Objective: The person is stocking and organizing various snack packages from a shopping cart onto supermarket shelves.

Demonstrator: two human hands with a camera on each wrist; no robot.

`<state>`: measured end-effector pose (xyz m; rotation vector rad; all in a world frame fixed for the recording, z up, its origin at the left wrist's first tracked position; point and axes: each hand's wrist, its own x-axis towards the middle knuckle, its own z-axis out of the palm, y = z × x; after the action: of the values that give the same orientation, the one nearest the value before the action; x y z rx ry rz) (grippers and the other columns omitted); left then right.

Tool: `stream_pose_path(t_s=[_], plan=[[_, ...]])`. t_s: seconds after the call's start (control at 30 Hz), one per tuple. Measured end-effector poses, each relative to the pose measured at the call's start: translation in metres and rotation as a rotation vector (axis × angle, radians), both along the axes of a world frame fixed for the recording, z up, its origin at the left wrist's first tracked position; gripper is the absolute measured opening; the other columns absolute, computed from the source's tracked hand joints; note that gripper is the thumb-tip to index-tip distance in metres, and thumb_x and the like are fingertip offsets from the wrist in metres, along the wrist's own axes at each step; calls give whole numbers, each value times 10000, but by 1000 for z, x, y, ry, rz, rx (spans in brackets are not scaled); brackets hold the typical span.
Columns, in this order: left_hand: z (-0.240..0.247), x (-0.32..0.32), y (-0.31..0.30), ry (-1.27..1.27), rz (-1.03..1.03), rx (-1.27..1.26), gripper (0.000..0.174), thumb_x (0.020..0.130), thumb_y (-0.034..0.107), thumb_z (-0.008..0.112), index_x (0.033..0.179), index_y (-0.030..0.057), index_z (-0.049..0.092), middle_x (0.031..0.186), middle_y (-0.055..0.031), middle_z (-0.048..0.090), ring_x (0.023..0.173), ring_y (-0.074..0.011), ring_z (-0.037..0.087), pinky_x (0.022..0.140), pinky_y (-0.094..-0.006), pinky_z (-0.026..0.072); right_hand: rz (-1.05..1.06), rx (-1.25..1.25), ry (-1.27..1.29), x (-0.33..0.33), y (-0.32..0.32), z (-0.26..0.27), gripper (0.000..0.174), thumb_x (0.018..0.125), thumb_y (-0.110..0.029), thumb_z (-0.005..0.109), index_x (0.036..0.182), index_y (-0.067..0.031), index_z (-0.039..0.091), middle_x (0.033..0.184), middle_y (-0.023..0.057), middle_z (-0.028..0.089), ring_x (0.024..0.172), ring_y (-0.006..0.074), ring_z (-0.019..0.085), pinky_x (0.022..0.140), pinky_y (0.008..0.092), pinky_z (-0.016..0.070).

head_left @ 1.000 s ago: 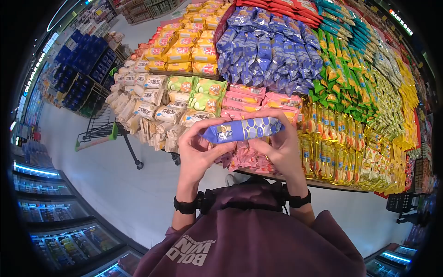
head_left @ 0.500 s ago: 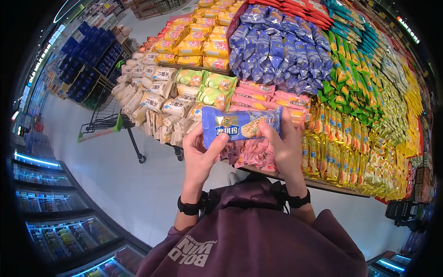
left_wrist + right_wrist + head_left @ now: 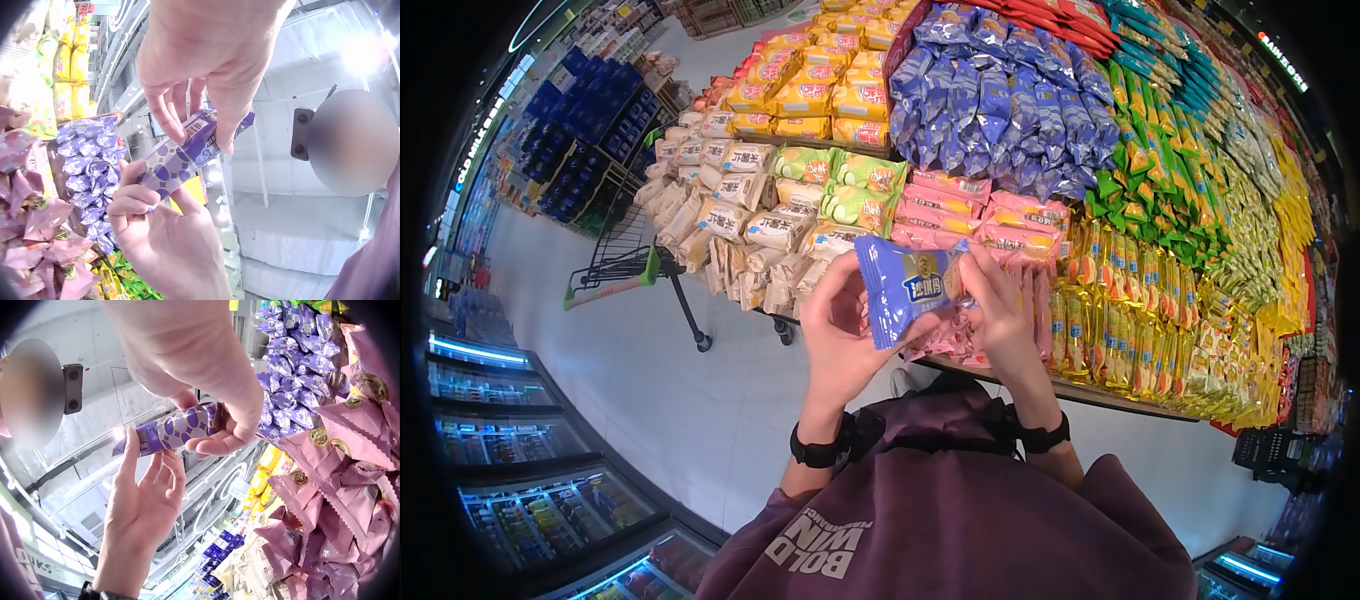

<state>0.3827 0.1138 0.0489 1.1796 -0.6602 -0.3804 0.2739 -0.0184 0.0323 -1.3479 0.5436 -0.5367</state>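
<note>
Both hands hold up a blue-purple snack packet point(image 3: 912, 288) in front of the chest, above the display's near edge. The left hand point(image 3: 837, 335) grips its left end, with the thumb along the lower edge. At the other end, the right hand point(image 3: 998, 312) pinches the wrapper between thumb and curled fingers. White lettering and a food picture mark the packet's front in the head view. From the left wrist, the packet's side point(image 3: 187, 153) shows a barcode and purple ovals; the right wrist view shows ovals on the packet point(image 3: 181, 428) too.
Pink packets point(image 3: 945, 205) lie closest, under the hands. Behind them is a pile of matching blue packets point(image 3: 1000, 110). White point(image 3: 725, 215), yellow point(image 3: 810, 85) and green packets point(image 3: 1170, 180) surround these. A shopping cart point(image 3: 615, 265) stands at the left, near glass-fronted cases point(image 3: 550, 510).
The packet has been turned over in the hands: its oval-patterned side faced up first, then its front with lettering upside down, and now the front is tilted with lettering upright.
</note>
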Motion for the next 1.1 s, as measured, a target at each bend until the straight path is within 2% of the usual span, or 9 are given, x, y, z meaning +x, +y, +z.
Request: stream_pose_path(t_s=[0.1, 0.17, 0.27, 0.3, 0.43, 0.63, 0.93, 1.03, 1.1], plan=[[-5, 2, 4, 184, 37, -30, 477, 779, -26, 791, 1200, -45, 569, 1073, -86, 658, 960, -125, 646, 826, -278, 539, 63, 161, 20, 2, -6, 19, 356, 1022, -153, 505, 1341, 2, 482, 1164, 82, 604, 1015, 121, 594, 807, 273, 491], [-9, 2, 4, 332, 88, -110, 435, 817, -44, 746, 1210, -50, 559, 1057, -83, 660, 929, -110, 647, 777, -256, 540, 67, 126, -24, 3, -8, 19, 351, 987, -105, 552, 1313, 3, 483, 1131, 78, 607, 1000, 117, 593, 806, 264, 486], [-13, 5, 4, 394, 66, -112, 403, 899, 27, 675, 1265, -42, 520, 1059, -92, 658, 854, -86, 644, 674, -217, 522, 30, 80, -113, 7, -1, 28, 316, 916, -10, 664, 1187, -6, 502, 986, 56, 625, 863, 84, 604, 694, 230, 498], [-14, 6, 4, 427, 63, -112, 403, 911, 47, 668, 1273, -40, 514, 1065, -95, 657, 844, -84, 643, 658, -212, 518, 40, 73, -125, 8, 1, 33, 340, 902, -7, 681, 1188, -4, 498, 994, 52, 622, 877, 84, 605, 725, 225, 498], [-19, 9, 4, 423, 56, -78, 387, 950, 100, 631, 1292, -23, 499, 1113, -99, 655, 907, -94, 644, 750, -239, 529, 13, -9, -191, 9, 9, 29, 446, 863, -16, 733, 1234, -4, 485, 1046, 51, 616, 952, 88, 608, 842, 240, 492], [-26, 13, 10, 528, 2, -89, 369, 988, 119, 587, 1318, -13, 490, 1184, -106, 652, 1019, -124, 642, 858, -284, 527, 99, -203, -352, 7, 9, 24, 524, 845, -26, 744, 1290, -13, 468, 1070, 66, 618, 963, 110, 614, 853, 283, 499], [-29, 17, 14, 487, 13, -124, 385, 957, 59, 625, 1311, -17, 491, 1214, -118, 631, 1073, -146, 624, 921, -300, 510, 46, -177, -220, 9, 10, 24, 444, 866, 18, 698, 1262, 16, 498, 1062, 80, 637, 965, 128, 624, 846, 271, 500], [-33, 17, 13, 388, 73, -211, 458, 863, -43, 705, 1276, -22, 508, 1228, -136, 613, 1090, -170, 618, 931, -315, 517, 23, -243, -268, 13, 13, 29, 420, 839, -8, 739, 1217, 13, 555, 1071, 75, 651, 973, 122, 627, 849, 260, 495], [-33, 19, 16, 321, -8, -220, 497, 784, -91, 749, 1226, -13, 536, 1237, -150, 601, 1106, -195, 613, 946, -335, 521, 48, -370, -134, 9, 8, 29, 402, 787, -7, 765, 1158, -6, 609, 1092, 74, 661, 981, 145, 636, 866, 276, 491]])
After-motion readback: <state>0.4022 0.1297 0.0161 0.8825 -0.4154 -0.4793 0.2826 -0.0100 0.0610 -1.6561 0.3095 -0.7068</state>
